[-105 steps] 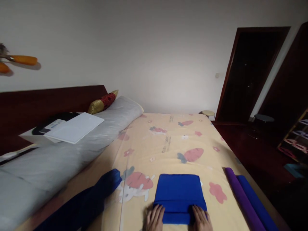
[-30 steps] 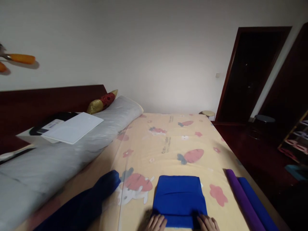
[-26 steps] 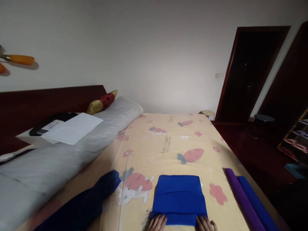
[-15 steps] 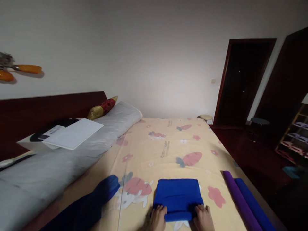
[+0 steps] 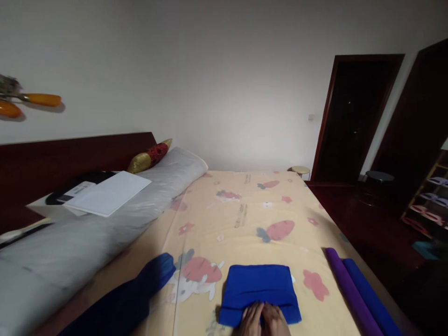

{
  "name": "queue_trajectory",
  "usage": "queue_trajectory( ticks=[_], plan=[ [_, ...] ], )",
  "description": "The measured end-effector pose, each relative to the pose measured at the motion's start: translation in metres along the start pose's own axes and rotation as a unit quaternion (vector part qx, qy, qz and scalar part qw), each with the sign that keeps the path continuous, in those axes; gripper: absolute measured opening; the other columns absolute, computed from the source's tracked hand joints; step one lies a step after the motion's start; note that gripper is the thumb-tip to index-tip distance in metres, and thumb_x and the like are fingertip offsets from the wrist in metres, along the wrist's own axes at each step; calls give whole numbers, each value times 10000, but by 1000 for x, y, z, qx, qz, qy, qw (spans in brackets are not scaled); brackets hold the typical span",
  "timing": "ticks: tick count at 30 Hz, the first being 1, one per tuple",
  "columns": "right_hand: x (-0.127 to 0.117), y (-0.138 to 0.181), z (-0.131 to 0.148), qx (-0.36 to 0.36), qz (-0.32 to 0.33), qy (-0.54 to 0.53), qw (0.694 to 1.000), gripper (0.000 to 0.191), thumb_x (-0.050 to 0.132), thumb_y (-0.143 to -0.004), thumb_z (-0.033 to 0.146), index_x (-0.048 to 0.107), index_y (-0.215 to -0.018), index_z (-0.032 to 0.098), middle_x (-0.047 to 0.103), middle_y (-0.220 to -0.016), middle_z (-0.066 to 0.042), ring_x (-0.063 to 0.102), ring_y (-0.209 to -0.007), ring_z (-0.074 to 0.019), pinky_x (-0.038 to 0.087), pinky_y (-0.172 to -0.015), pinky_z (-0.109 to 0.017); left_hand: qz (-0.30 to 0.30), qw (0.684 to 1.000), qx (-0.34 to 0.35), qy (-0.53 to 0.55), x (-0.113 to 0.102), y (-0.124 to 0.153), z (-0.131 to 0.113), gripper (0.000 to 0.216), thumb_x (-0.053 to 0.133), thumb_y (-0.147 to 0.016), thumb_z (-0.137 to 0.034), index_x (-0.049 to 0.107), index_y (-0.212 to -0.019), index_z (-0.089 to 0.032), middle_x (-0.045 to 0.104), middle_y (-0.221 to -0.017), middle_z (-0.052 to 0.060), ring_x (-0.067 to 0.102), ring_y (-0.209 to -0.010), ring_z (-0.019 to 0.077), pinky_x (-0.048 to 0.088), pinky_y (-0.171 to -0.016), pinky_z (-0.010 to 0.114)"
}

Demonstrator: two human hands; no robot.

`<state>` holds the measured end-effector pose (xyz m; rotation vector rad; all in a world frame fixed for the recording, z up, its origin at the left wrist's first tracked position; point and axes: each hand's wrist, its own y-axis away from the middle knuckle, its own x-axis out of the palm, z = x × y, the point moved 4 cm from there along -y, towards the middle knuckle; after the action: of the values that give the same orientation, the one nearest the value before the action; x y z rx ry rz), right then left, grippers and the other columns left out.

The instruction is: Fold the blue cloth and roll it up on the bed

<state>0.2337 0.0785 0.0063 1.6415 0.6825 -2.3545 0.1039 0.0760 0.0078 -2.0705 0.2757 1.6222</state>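
Observation:
A bright blue folded cloth (image 5: 258, 289) lies on the yellow cartoon-print bedsheet (image 5: 252, 219) near the bottom edge of the view. My left hand (image 5: 250, 318) and my right hand (image 5: 275, 319) rest side by side on the near middle of the cloth, fingers stretched flat and pressed down on it. Only the fingers and part of each hand show; the wrists are cut off by the frame.
A dark blue cloth (image 5: 122, 301) lies bunched to the left. A purple roll (image 5: 350, 291) and a blue roll (image 5: 371, 296) lie along the bed's right edge. A grey bolster (image 5: 91, 233) with white boxes (image 5: 94, 196) runs along the headboard. Dark doorway (image 5: 353, 116) at right.
Both hands have moved from the cloth's near corners to its middle, side by side. The cloth looks shorter front to back than a second ago. The camera has tilted slightly.

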Motion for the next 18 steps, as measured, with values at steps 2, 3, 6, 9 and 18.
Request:
queue_trajectory(
  ticks=[2,3,6,9,18],
  plan=[
    [-7,11,-13,-41,-31,17,999,488,542,-834,274,547,-1320,319,604,-1319,39,589,-1190,-170,423,-990,-272,-55,994,91,-40,-17,6,4,601,435,-874,-193,333,-1454,-313,556,-1396,-48,564,-1234,107,497,-1005,226],
    [-13,19,-25,-47,-62,40,996,468,534,-867,331,535,-1335,308,591,-1331,26,585,-1197,-183,433,-985,-291,-74,989,108,-64,-29,11,12,596,443,-906,-261,273,-1475,-316,535,-1414,-52,554,-1244,98,498,-990,217],
    [-30,46,-65,-9,-170,123,978,455,491,-917,432,539,-1338,265,594,-1326,-25,607,-1169,-219,464,-938,-352,-98,982,82,-139,-67,30,48,582,423,-946,-338,209,-1487,-319,514,-1432,-55,539,-1255,82,482,-968,216],
    [-30,59,-84,38,-197,141,970,429,467,-923,455,572,-1303,289,600,-1316,-31,613,-1159,-259,468,-925,-423,-125,973,12,-191,-79,45,75,525,436,-938,-361,317,-1449,-337,539,-1413,-45,546,-1258,139,475,-966,307],
    [-13,-1,3,-13,-35,35,999,435,412,-932,338,526,-1350,295,530,-1382,-1,550,-1242,-207,497,-969,-364,21,1000,9,-1,-26,-1,7,541,389,-910,-235,344,-1435,-360,516,-1421,-39,543,-1269,146,498,-1020,324]
  ],
)
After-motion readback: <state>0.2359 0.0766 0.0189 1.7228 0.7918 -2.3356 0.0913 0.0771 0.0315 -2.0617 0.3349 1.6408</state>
